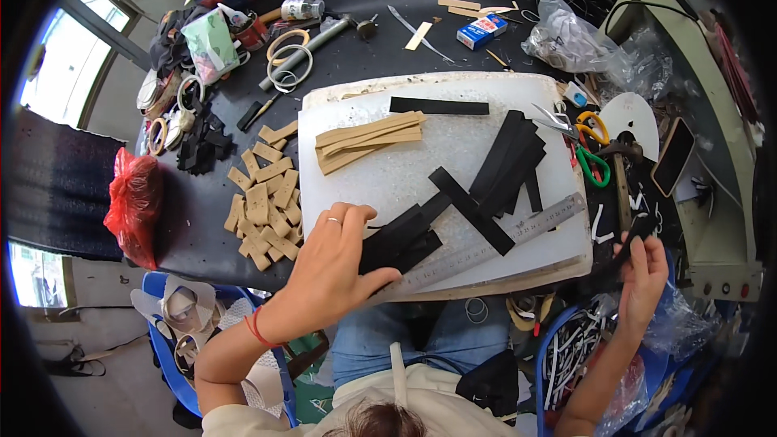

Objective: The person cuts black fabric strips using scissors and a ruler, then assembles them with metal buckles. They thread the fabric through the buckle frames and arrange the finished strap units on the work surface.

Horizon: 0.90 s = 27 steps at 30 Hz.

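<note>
My left hand point(328, 263) is curled over a small stack of black fabric-like strips point(396, 243) at the near left of a white cutting board point(453, 146). Its thumb lies by the left end of a clear ruler point(494, 244), which slants across the board's near right part. Off the board's right edge, my right hand point(645, 275) pinches a black strip point(641, 228). A fan of wider black strips point(510, 158) and a bundle of tan strips point(368, 142) lie on the board, with one loose black strip point(439, 105) at the far side.
Short tan pieces point(271, 202) are heaped left of the board. To its right lie scissors point(591, 146), a hammer point(622, 186) and a phone point(673, 157). A red plastic bag point(132, 206) sits at the left edge. Blue bins of scraps point(575, 356) stand below the table.
</note>
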### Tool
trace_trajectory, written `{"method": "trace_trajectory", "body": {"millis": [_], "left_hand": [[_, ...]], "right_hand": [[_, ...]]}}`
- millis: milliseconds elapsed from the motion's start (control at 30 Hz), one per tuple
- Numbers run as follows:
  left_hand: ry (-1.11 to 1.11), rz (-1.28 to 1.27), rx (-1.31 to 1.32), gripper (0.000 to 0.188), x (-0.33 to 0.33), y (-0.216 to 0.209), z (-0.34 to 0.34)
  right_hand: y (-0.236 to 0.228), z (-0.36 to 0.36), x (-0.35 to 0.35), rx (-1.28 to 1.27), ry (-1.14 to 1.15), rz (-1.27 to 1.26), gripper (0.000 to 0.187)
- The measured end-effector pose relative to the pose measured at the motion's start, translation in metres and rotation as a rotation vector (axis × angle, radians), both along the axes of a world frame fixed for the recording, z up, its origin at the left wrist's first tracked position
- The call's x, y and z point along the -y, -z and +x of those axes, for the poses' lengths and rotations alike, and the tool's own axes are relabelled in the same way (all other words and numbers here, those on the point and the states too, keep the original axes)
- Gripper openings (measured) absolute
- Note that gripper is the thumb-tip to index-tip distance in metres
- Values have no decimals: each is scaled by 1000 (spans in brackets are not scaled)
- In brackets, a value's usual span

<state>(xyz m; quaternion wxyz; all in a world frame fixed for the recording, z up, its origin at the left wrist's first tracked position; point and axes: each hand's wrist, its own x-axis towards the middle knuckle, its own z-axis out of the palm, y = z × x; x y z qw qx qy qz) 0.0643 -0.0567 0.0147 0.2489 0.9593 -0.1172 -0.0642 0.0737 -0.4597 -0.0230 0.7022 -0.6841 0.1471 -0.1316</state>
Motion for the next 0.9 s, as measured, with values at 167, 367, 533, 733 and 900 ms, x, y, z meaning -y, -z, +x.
{"method": "trace_trajectory", "body": {"millis": [167, 367, 533, 733, 900], "left_hand": [[27, -108, -151, 48, -8, 7, 17], [116, -39, -121, 44, -3, 0, 19], [108, -25, -234, 44, 2, 1, 22], [128, 6, -124, 35, -11, 9, 12], [-7, -205, -23, 26, -23, 14, 12]], "right_hand": [[10, -57, 44, -115, 105, -86, 38], [27, -83, 50, -133, 296, 241, 36], [2, -46, -57, -176, -25, -142, 31], [1, 13, -149, 189, -383, -828, 25], [4, 17, -151, -54, -494, -778, 24]]}}
